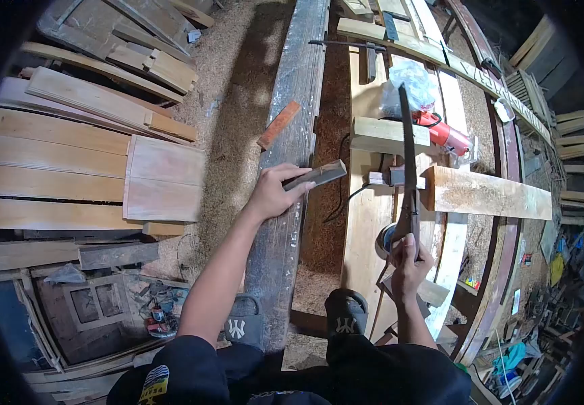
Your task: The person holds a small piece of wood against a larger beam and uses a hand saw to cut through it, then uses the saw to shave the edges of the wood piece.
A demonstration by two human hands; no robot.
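Observation:
My left hand [273, 194] is closed around a short wooden block [327, 175] with a dark side and a pale end, held above the gap between the bench planks. My right hand [411, 268] grips a long, narrow, dark-bladed tool [408, 145] by its brown lower part, blade pointing up and away from me. Whether it is a saw or a machete cannot be made out. Behind the right hand a round metallic object [385, 241] is partly hidden. A reddish-brown wood strip [280, 125] lies on the weathered plank [302, 57], beyond my left hand.
A red power tool [444, 135] and a clear plastic bag [410, 84] lie on the right-hand boards, near a thick wood block [390, 135] and a wide board [491, 192]. Stacked planks [52, 169] stand at left. Sawdust covers the floor around my sandals [347, 314].

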